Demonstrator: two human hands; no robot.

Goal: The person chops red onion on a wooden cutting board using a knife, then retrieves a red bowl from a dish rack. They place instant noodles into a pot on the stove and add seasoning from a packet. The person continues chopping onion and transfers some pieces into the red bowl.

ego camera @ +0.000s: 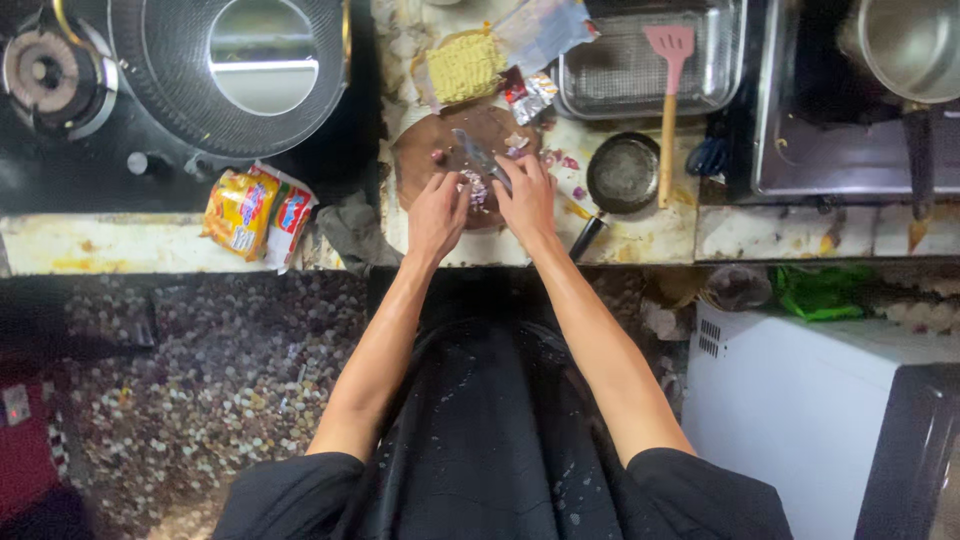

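Observation:
A round brown chopping board (425, 150) lies on the worn counter. On it sits a small pile of chopped purple onion (474, 189). My right hand (526, 198) grips a knife (478, 155) whose blade points up and left over the board. My left hand (436, 213) rests on the board's near edge, fingers bent beside the onion pile. A few purple scraps (558, 160) lie to the right of the board.
A block of dry noodles (464, 67) and torn wrappers lie behind the board. A small black pan (622, 175) and a pink spatula (668, 80) sit right, near a metal tray (640, 95). A yellow noodle packet (252, 213) lies left, by a wok (230, 70) on the stove.

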